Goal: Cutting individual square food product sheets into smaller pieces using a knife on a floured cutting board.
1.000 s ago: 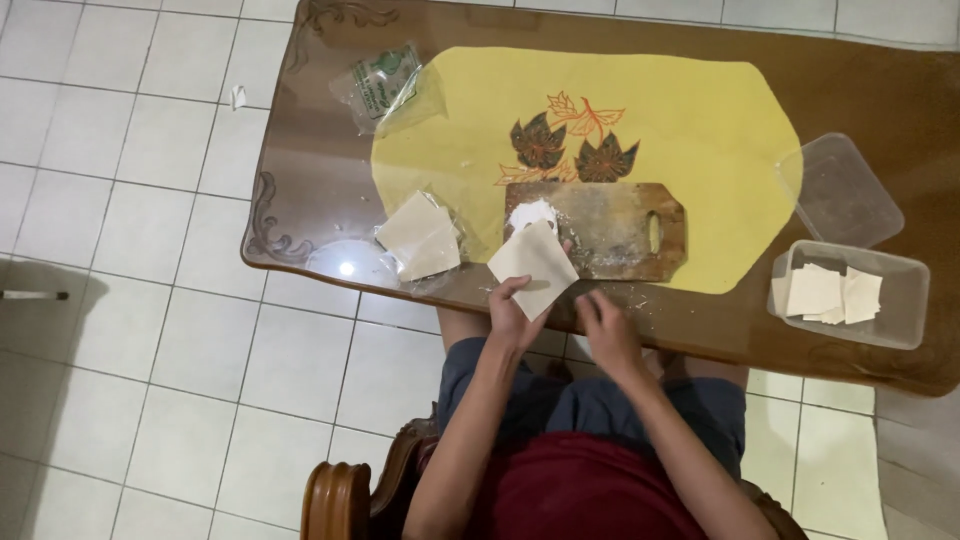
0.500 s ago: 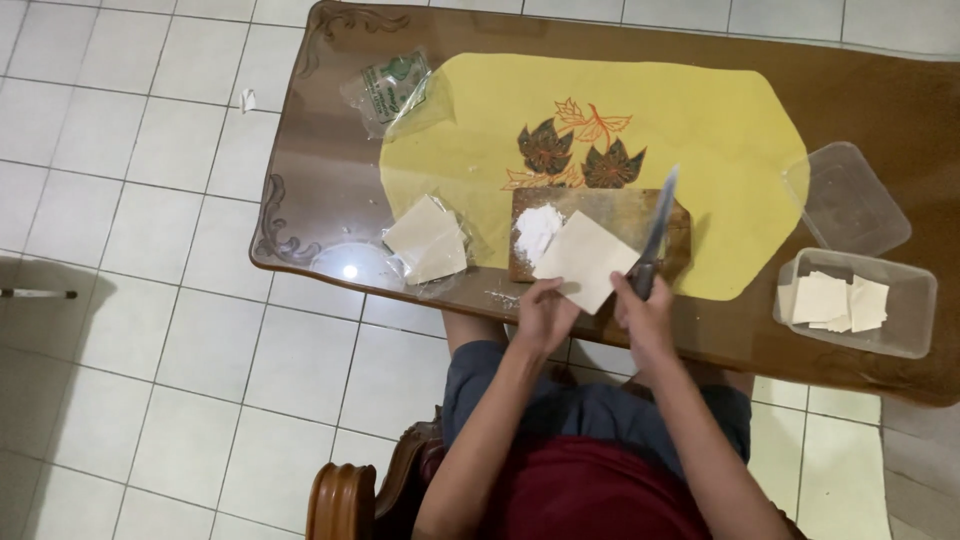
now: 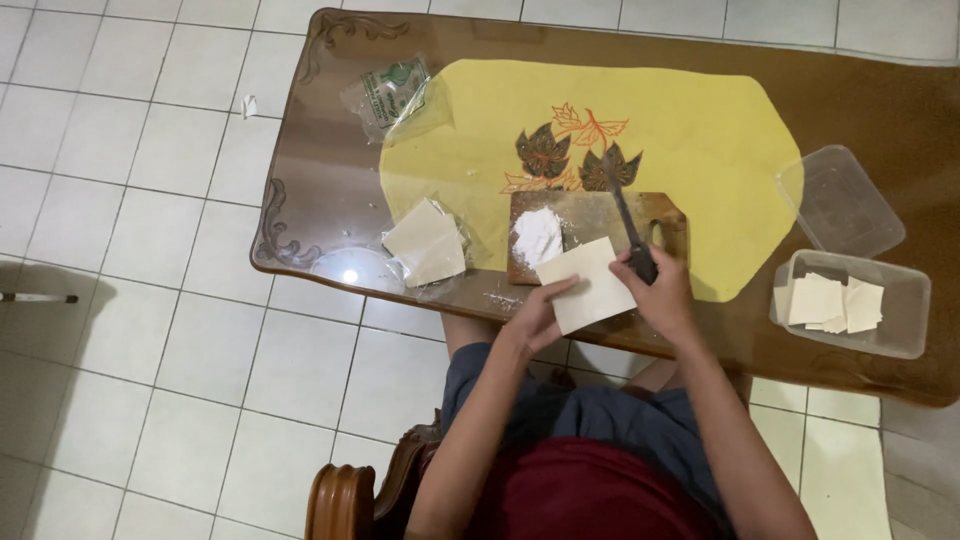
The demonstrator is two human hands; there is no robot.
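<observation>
A glass-topped wooden table (image 3: 860,95) carries a yellow cloth (image 3: 700,130) with a leaf motif. On the cloth's near edge lies a wooden cutting board (image 3: 590,212) bearing a mound of white flour (image 3: 537,236). At right stand a clear plastic container (image 3: 905,310) of cut squares and its lid (image 3: 840,200); at left, a stack of dough sheets (image 3: 427,242). The left hand (image 3: 535,318) pinches a pale square sheet (image 3: 592,283) at the board's near edge — fingers closed on its corner. The right hand (image 3: 662,295) is clenched around a knife (image 3: 626,215) — blade pointing away over the board.
</observation>
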